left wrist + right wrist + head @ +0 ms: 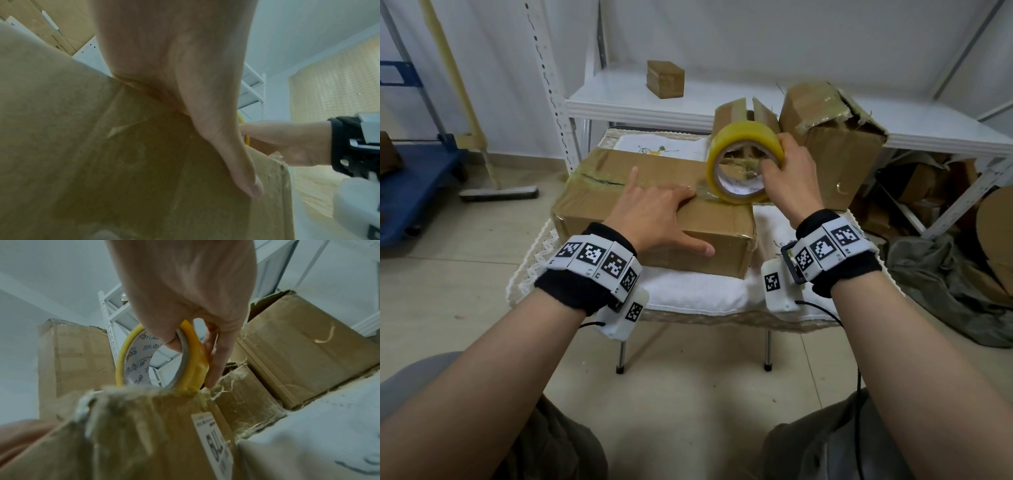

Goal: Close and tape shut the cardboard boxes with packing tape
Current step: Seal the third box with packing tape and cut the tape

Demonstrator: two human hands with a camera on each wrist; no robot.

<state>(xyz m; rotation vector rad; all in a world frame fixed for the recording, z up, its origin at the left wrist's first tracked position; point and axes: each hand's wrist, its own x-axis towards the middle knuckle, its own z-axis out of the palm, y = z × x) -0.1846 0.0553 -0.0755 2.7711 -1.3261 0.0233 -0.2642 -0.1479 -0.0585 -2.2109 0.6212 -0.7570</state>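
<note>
Nearest the lens in the head view, low in the frame, both forearms reach forward to the small cloth-covered bench [698,298]. At mid-frame the left hand [654,212] lies flat on the closed cardboard box [619,192], fingers straight and spread, thumb draped over the near edge, pinning the flaps. That box lies with its long axis running from lower right to upper left of the frame, its taped centre seam along the same line. It looks stiff but light and already creased, so broad palm pressure near the seam suits it better than squeezing the walls.

Just right of centre, the right hand [787,178] grips the yellow tape roll [743,161], fingers hooked through the core and wrapped over the outer rim. The roll stands on edge at the box's right end, its opening facing the camera; the rigid core is probably the surest hold, the film being slick and clingy.

Beyond, two battered boxes [832,137] stand at upper right.
</note>
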